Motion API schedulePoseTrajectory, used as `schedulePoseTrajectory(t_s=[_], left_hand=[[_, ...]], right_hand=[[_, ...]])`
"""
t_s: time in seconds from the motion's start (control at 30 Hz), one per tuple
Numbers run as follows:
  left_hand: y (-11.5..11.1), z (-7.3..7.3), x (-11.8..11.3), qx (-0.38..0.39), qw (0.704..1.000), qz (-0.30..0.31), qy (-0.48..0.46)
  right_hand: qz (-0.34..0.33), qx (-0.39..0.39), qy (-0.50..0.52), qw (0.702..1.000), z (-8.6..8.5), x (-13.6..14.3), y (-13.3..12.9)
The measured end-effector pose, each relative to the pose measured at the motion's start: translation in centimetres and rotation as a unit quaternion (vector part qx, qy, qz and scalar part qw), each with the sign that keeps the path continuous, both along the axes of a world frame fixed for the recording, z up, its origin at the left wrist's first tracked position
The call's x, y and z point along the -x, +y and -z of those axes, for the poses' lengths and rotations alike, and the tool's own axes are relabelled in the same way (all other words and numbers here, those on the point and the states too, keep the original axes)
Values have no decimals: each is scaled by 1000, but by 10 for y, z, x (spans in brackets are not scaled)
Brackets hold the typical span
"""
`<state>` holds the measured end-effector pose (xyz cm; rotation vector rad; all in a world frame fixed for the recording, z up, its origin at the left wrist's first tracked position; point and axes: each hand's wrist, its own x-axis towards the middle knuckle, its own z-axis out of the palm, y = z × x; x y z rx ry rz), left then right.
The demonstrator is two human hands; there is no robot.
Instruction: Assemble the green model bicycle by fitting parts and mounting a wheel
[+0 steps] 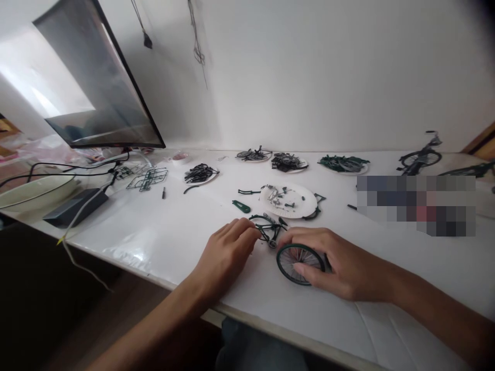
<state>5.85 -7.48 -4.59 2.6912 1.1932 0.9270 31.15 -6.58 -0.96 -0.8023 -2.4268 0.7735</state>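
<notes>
Toy bicycle parts lie around both hands on the white table. My left hand (232, 247) is closed, its fingertips pinching the dark green model bicycle frame (270, 228) near its left end; a curved mudguard-like arc and a crank show on that frame. To the right, my right hand (332, 260) grips a small spoked wheel (297, 281) with a dark green rim, the thumb across the spokes and the fingers behind. The wheel stands tilted, close to the frame. Just behind my left hand lies a flat green part (241, 206).
A white plate (270, 208) with small grey parts stands behind the frame. Several plates of parts line the wall, including a plate of green parts (344, 164). An assembled model bicycle (421, 157) is at the right. A monitor (100, 77), black adapter (77, 207) and cables are left.
</notes>
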Motion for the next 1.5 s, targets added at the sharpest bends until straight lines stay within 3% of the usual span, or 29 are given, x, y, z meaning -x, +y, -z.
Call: schedulePoseTrajectory(t_s=[0.13, 0.4, 0.57, 0.67, 0.77, 0.93, 1.1, 1.23, 1.37, 1.5], left_hand=[[-5, 3, -4, 2, 999, 37, -10], [-8, -9, -9, 22, 992, 106, 60], [-3, -11, -3, 2, 990, 104, 99], [-3, -13, 1, 6, 992, 93, 89], [-11, -18, 0, 107, 990, 89, -23], [-30, -29, -15, 302, 927, 92, -200], [-27, -35, -16, 389, 881, 79, -258], [-11, -41, 10, 415, 889, 27, -194], [-2, -45, 39, 393, 916, -62, -54], [-8, -46, 47, 352, 935, -29, 39]], right_hand=[[-3, 11, 2, 1000, 1, -1, 1], [-8, 17, -12, 1000, -1, -2, 0], [-13, -7, 6, 1000, -1, -2, -2], [29, -11, 14, 999, 1, -1, -2], [78, 35, 23, 996, 1, 1, -3], [44, 156, 38, 986, -4, 6, -6], [92, 133, 7, 987, 3, 7, -7], [107, -12, -30, 994, 15, 9, -7], [64, -96, -95, 989, 21, 11, -5], [48, -109, -79, 990, 17, 10, -3]])
